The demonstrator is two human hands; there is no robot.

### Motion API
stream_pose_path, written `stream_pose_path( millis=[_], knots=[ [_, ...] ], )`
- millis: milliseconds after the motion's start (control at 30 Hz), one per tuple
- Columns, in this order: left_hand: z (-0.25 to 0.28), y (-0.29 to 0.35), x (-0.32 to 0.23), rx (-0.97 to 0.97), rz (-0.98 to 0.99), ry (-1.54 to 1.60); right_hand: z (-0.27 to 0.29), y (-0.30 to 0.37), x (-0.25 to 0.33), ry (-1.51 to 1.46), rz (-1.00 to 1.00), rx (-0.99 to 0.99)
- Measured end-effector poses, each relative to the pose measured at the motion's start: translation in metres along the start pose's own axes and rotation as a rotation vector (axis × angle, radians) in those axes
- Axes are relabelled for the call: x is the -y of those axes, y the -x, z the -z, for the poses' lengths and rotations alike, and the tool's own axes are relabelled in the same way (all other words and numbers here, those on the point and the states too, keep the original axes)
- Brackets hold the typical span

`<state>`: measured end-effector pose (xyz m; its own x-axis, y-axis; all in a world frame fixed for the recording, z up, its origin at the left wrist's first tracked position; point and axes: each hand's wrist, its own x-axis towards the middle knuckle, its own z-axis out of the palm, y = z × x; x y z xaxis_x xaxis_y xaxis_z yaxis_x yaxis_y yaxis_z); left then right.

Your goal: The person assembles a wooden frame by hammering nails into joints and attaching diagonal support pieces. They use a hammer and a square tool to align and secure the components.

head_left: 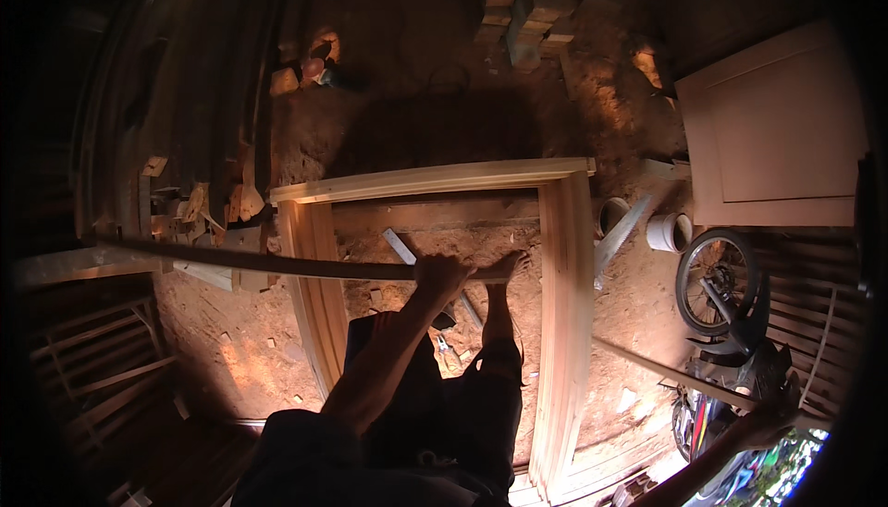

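Note:
My left hand (442,278) is closed round a long thin wooden strip (277,264), which stretches away to the left. The strip's right end lies by my foot (502,268). At the lower right, my right hand (770,422) is in dim light, closed at the end of another narrow wooden strip (666,370). That strip runs from the right post toward the hand. I stand within a pale wooden frame (435,177) lying on the ground, its right post (564,322) beside my leg. On the dirt by my feet lie pliers (448,353) and a flat light-coloured piece (400,246).
Stacked timber (166,137) lines the left side. A pale panel (777,132) stands at the right above a white bucket (668,231) and a motorcycle (726,294). A shiny tapered metal blade (618,241) leans beside the right post. Wood blocks (527,30) lie at the back.

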<state>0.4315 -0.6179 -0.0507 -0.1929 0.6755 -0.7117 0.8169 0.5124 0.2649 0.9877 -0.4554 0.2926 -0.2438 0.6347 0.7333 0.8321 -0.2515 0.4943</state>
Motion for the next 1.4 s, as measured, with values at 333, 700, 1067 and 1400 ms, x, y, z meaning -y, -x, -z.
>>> stream_pose_path(
  millis=[333,700,1067,1400],
  knots=[
    [-0.048,0.094,0.114,0.058,-0.226,-0.62,-0.153,0.279,-0.018,0.144,0.13,0.73],
    [-0.243,0.173,0.244,0.466,-0.602,-1.102,-0.201,0.452,0.337,-0.534,-0.017,1.274],
    [-0.435,0.19,0.404,0.413,-0.48,-1.071,-0.162,0.471,0.404,-1.8,-2.03,1.638],
    [-0.381,0.153,0.378,0.082,-0.734,-0.783,-0.088,0.419,0.415,-0.87,-0.36,1.038]
  ],
)
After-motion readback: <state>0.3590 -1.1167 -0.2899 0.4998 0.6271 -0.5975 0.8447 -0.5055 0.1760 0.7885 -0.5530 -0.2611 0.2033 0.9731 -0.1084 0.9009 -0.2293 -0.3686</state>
